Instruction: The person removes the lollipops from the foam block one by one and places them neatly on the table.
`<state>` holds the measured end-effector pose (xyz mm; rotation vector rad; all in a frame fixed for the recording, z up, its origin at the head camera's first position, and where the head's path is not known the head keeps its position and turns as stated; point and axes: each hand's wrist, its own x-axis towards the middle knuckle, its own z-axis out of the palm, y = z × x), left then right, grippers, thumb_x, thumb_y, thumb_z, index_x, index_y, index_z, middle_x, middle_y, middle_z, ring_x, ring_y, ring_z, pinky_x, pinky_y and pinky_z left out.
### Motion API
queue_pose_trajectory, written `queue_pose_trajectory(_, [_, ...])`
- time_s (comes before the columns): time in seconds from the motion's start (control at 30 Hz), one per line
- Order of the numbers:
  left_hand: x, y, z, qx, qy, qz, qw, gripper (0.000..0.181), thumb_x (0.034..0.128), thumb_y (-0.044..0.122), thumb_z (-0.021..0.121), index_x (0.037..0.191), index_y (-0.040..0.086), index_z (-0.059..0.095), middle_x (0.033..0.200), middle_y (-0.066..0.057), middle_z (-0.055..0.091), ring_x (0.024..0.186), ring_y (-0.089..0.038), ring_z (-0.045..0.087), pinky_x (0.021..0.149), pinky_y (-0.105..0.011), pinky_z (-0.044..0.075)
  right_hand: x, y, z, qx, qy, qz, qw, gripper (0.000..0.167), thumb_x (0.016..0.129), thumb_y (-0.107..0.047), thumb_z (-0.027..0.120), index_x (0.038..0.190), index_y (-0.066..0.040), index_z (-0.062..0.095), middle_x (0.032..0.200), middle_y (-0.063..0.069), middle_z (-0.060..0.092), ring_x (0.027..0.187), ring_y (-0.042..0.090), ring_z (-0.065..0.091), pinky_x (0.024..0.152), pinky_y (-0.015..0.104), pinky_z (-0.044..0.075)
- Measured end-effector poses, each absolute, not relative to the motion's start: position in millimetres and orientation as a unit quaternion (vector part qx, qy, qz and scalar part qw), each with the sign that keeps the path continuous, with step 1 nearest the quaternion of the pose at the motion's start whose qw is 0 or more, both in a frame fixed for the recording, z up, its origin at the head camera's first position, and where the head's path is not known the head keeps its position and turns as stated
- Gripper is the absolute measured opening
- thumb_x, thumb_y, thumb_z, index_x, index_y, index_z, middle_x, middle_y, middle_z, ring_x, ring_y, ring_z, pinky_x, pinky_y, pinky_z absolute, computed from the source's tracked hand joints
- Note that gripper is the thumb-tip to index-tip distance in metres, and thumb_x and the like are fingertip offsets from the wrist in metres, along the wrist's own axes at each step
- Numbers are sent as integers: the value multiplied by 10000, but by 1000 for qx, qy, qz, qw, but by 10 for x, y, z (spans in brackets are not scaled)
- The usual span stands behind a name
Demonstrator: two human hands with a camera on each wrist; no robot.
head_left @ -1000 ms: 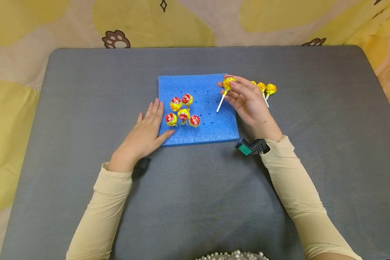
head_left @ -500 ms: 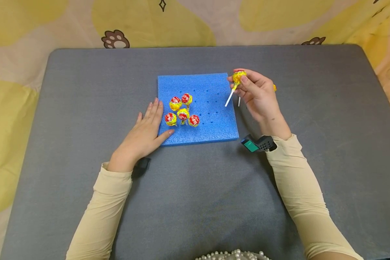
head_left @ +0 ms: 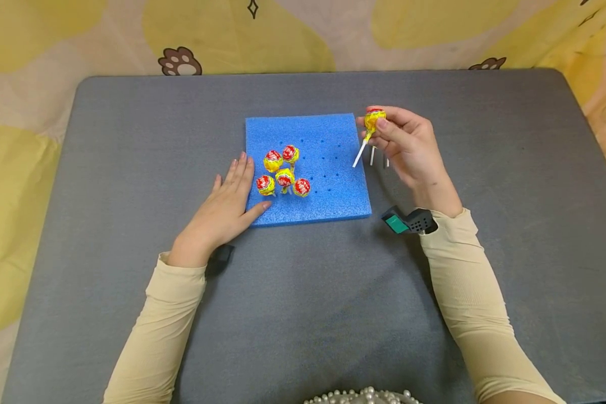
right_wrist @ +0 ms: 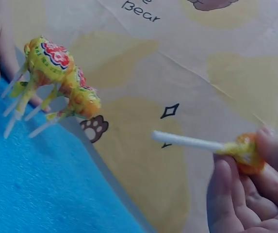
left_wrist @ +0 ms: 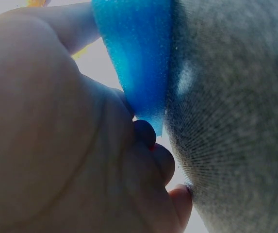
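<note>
A lollipop in a yellow and red wrapper (head_left: 374, 119) is pinched by its candy end in my right hand (head_left: 409, 146). Its white stick (right_wrist: 187, 140) points down and left, just beyond the right edge of the blue foam block (head_left: 333, 205). Several lollipops (head_left: 284, 178) stand in the left half of the block, sticks in the foam. Rows of small holes show on its right half. My left hand (head_left: 219, 210) rests along the block's left edge, fingers straight, thumb over the near left corner. In the left wrist view, the fingers touch the foam's side (left_wrist: 139, 58).
Two white sticks (head_left: 372, 156) show beside my right hand; their candy ends are hidden behind it. The grey table (head_left: 303, 292) stretches around the block. A patterned yellow cloth (head_left: 303, 33) hangs behind the far edge. A black wrist device (head_left: 409, 221) sits on the right wrist.
My right hand has moved right with the lollipop, from above the foam to past its right edge. It now covers the candy ends of the loose lollipops. The left hand has stayed still.
</note>
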<state>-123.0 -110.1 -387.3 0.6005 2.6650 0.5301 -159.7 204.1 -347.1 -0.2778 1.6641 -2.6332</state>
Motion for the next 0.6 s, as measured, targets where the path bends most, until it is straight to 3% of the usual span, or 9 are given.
queue_pose_trajectory(0.17, [-1235, -1100, -3876, 212, 942, 186, 180, 874, 943, 487, 456, 1498, 36, -45, 1562, -97, -126, 1425, -237, -115, 1119, -526, 6, -1585, 2122, -3399, -101, 552, -827, 32, 181, 896, 81, 550, 1015, 60, 685, 955, 176, 673, 921, 286, 666, 780, 325, 544])
queue_pose_trajectory(0.37, [-1236, -1098, -3875, 210, 943, 185, 181, 878, 939, 487, 460, 1498, 36, -46, 1563, -98, -122, 1425, -235, -117, 1118, -529, 8, -1604, 2287, -3350, -47, 492, -868, 43, 170, 863, 48, 626, 1018, 113, 651, 964, 204, 659, 953, 306, 656, 807, 326, 536])
queue_pose_trajectory(0.6, [-1236, -1097, -3874, 211, 943, 185, 182, 879, 939, 482, 463, 1498, 37, -49, 1563, -100, -122, 1425, -240, -117, 1116, -533, 7, -1626, 2516, -3323, 10, 465, -885, 12, 184, 854, 72, 628, 1022, 144, 632, 958, 246, 667, 846, 307, 667, 755, 329, 549])
